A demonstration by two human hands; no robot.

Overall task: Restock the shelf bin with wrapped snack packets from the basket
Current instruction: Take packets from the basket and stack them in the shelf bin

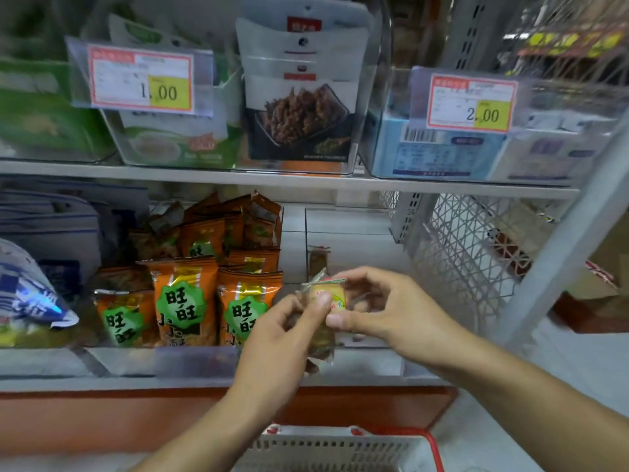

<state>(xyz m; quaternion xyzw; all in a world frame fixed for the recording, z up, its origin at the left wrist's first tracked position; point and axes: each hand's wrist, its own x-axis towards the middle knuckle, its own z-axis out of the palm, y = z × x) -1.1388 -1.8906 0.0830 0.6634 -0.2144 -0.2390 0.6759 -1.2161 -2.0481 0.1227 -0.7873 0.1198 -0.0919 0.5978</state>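
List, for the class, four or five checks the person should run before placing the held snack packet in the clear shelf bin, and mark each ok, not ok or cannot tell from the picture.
1. Packet secured: ok. The left hand and right hand both pinch the small yellow packet.
2. Hands over the right bin: ok. They are in front of the clear bin, right of the orange packets.
3. Room in the bin: ok. Only one upright packet shows inside.
4. Same product as that packet: cannot tell, too blurred.
5. More stock in the basket: cannot tell, its inside is out of view.
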